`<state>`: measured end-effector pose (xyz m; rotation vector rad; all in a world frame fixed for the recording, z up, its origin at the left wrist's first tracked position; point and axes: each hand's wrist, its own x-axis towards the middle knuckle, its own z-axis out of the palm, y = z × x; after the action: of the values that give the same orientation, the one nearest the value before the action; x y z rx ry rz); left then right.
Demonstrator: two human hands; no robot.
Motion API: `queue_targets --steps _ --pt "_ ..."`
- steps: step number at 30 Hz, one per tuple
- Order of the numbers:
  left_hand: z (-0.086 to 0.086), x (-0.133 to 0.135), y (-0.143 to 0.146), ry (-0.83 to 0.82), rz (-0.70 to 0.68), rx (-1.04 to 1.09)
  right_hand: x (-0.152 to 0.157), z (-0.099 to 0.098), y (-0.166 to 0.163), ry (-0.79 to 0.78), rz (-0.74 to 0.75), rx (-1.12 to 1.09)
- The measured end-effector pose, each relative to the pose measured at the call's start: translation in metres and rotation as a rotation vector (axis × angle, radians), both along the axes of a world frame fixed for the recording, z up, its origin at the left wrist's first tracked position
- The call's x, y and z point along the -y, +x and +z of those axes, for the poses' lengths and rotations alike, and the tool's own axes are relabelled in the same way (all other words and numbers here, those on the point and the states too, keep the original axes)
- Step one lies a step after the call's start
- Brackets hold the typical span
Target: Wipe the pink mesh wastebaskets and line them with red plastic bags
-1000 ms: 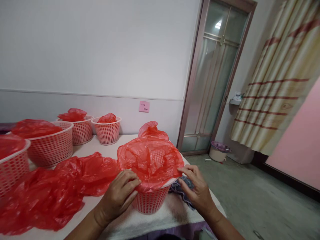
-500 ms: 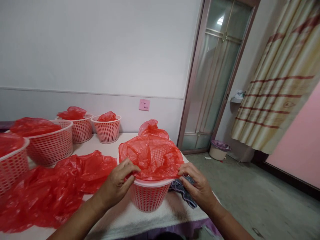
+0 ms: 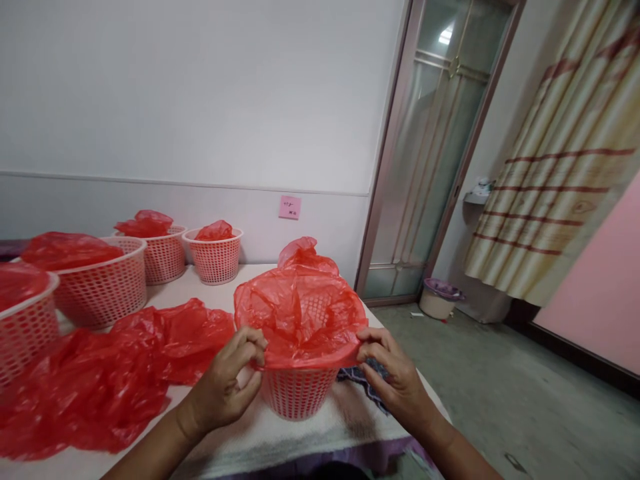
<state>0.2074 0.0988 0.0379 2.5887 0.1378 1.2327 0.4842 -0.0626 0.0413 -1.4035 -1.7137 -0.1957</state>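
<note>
A thin red plastic bag (image 3: pixel 300 310) lines a pink-and-white perforated basket (image 3: pixel 300 397) in front of me. The bag's near edge lies over the front rim and hides it. At the left of the rim, my left hand (image 3: pixel 233 377) has curled fingers on the bag's edge, its thumb a little apart. On the right side my right hand (image 3: pixel 393 373) grips the edge between bent fingers and thumb. Behind the basket, a bunched part of the bag (image 3: pixel 305 257) stands up. A dark patterned cloth (image 3: pixel 367 387) lies partly hidden behind my right hand.
Loose red plastic bags (image 3: pixel 95 380) are heaped on the white-covered table (image 3: pixel 235 447) at left. Several bag-lined baskets (image 3: pixel 215 260) stand behind and beside them. A pink note (image 3: pixel 289 207) is on the wall. A lined bin (image 3: pixel 436 303) stands on the floor near the glass door (image 3: pixel 425 167).
The bag's near edge has come down over the front rim, covering the white band visible before. Both hands stay at the rim, the left one's fingers now more curled.
</note>
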Motion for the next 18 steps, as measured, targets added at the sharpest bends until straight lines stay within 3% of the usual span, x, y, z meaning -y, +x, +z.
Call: queue_targets --steps 6,9,11,14,16,18 --pt "-0.017 -0.008 -0.009 0.316 0.160 -0.008 -0.002 -0.011 0.005 0.021 -0.068 0.087" --pt "-0.025 -0.010 -0.014 0.301 0.269 0.019 -0.002 -0.012 0.007 0.021 -0.078 0.099" --pt "-0.027 -0.010 -0.017 0.102 0.343 0.074 -0.002 -0.011 0.007 0.027 -0.081 0.087" --pt "-0.022 -0.009 -0.016 -0.475 0.430 0.224 -0.003 -0.009 0.005 0.051 -0.088 0.010" --pt "-0.012 -0.009 -0.010 -0.950 0.387 0.322 -0.004 -0.009 0.006 0.071 -0.090 -0.071" --pt "0.000 -0.009 -0.002 -1.334 0.250 0.398 -0.007 -0.012 0.007 0.077 -0.084 -0.153"
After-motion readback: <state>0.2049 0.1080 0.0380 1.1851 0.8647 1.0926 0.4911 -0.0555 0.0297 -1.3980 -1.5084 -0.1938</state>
